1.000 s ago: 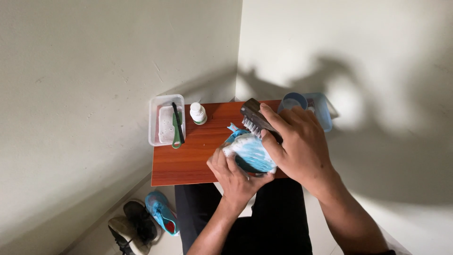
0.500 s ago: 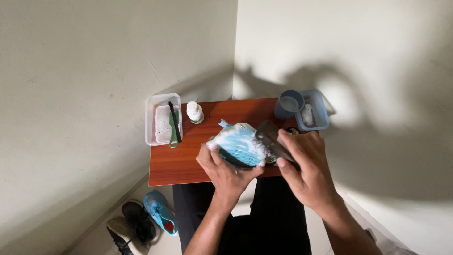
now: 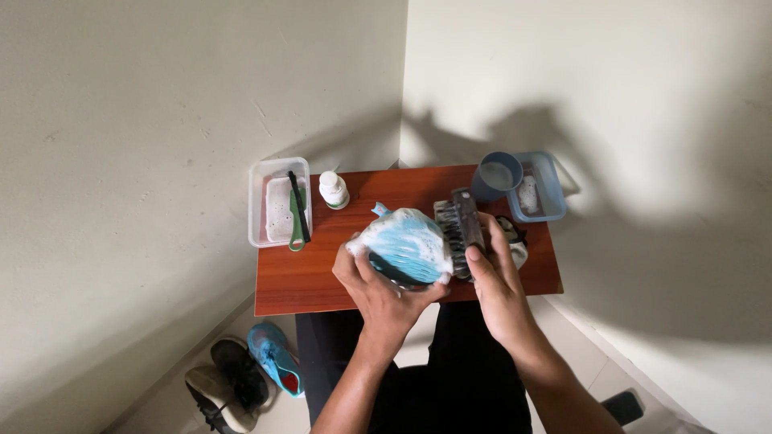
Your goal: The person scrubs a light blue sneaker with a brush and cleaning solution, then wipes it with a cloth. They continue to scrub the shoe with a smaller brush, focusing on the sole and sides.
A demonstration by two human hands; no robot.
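Brush [image 3: 465, 229] shifted to shoe's side since earlier; soapy blue shoe [image 3: 402, 245] clutched over table [image 3: 305, 281] by left hand [image 3: 378, 293], brush gripped by right hand [image 3: 500, 291]; foam-slick shoe could be dropped

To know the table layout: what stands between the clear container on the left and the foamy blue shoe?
In the head view, a small white bottle stands between container and shoe.

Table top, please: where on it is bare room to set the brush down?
The table is bare at its front left, bordered by the tub, the bottle and the left hand. A smaller patch lies between bottle and cup. The right side is crowded: right hand with brush, soapy shoe, blue container.
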